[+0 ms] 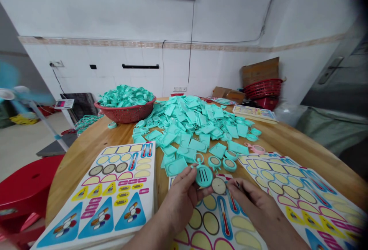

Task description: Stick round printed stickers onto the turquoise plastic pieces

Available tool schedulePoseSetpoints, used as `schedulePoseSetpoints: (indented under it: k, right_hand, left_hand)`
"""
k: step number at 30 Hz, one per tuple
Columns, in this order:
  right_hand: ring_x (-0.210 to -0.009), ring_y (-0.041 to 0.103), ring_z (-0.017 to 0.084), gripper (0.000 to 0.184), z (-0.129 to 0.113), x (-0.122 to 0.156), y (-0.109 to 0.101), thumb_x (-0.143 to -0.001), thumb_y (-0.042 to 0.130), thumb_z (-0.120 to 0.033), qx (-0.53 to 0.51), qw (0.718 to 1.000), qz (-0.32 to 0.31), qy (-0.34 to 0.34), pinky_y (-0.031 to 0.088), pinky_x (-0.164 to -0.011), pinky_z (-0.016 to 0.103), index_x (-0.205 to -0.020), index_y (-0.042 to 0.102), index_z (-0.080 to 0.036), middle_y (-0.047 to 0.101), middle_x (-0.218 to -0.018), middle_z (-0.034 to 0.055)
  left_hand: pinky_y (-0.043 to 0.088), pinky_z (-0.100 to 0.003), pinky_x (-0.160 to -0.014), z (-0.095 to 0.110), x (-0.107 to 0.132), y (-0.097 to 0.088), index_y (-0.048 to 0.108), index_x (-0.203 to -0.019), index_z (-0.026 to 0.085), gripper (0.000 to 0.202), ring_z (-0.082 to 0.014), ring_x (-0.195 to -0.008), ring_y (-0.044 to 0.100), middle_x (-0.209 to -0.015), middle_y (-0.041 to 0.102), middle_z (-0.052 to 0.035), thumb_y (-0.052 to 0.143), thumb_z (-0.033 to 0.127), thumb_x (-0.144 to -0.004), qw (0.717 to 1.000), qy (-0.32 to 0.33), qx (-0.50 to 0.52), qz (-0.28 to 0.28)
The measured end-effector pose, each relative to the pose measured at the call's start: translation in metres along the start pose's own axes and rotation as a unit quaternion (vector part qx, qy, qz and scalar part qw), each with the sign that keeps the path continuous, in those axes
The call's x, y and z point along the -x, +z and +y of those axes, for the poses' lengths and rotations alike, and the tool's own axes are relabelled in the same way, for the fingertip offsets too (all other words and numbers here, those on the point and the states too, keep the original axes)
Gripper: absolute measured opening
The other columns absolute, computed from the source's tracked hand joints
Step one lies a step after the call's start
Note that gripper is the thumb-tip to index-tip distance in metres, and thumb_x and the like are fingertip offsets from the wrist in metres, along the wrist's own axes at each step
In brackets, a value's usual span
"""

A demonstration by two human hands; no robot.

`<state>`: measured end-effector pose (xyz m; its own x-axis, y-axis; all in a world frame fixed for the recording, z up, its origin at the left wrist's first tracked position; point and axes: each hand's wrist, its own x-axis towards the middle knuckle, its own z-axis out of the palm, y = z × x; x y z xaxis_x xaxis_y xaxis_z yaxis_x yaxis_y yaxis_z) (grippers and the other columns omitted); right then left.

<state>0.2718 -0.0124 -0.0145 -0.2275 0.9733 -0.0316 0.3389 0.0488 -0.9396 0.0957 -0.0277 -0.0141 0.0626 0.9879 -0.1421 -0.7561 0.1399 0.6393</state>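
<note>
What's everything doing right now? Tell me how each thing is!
Left hand, holding a teal tag.
Right hand, pinching a dark tool.
Sticker disc, off its sheet, between the hands.
Red basket, heaped with teal pieces.
Fan, blades blurred, spinning.

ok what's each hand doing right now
Left hand: closed, holding a round teal plastic tag with dark slots.
Right hand: closed, pinching a thin dark tool next to a round beige sticker.

turquoise tag [204, 176], black stripes
</note>
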Motion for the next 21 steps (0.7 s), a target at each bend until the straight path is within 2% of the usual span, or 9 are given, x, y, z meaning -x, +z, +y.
schedulePoseSetpoints:
  k: [9, 17, 21]
  right_hand:
    - [-0.080, 0.056, 0.017, 0.026, -0.0026, 0.0004, 0.0023, -0.084, 0.054, -0.049, -0.017, 1.000, 0.008, 0.006, 0.046, -0.069, 0.022, -0.090, 0.062, -0.025, 0.064, -0.085, -0.0005]
    - [-0.066, 0.053, 0.014, 0.022, 0.0021, -0.0031, 0.0054, -0.081, 0.058, -0.044, -0.017, 1.000, 0.020, -0.010, 0.044, -0.060, 0.021, -0.081, 0.060, -0.023, 0.059, -0.070, -0.0028]
    - [-0.061, 0.048, 0.011, 0.024, 0.0069, -0.0039, 0.0043, -0.082, 0.057, -0.045, -0.006, 1.000, 0.014, -0.010, 0.040, -0.055, 0.019, -0.075, 0.058, -0.022, 0.053, -0.066, -0.0046]
  left_hand:
    - [0.054, -0.030, -0.074, 0.0012, -0.0004, 0.0011, 0.061, -0.097, 0.009, 0.021, -0.0188, -0.086, 0.064, -0.098, 0.067, -0.0134, 0.057, 0.025, -0.083, 1.000, -0.012, 0.002, 0.014]
    - [0.055, -0.029, -0.071, 0.0000, 0.0021, 0.0011, 0.061, -0.096, 0.011, 0.018, -0.0165, -0.082, 0.064, -0.094, 0.067, -0.0106, 0.057, 0.023, -0.084, 1.000, -0.015, 0.003, 0.008]
    - [0.055, -0.033, -0.074, 0.0003, 0.0010, 0.0000, 0.060, -0.096, 0.011, 0.019, -0.0176, -0.085, 0.063, -0.094, 0.066, -0.0112, 0.055, 0.025, -0.085, 1.000, -0.013, -0.015, -0.006]
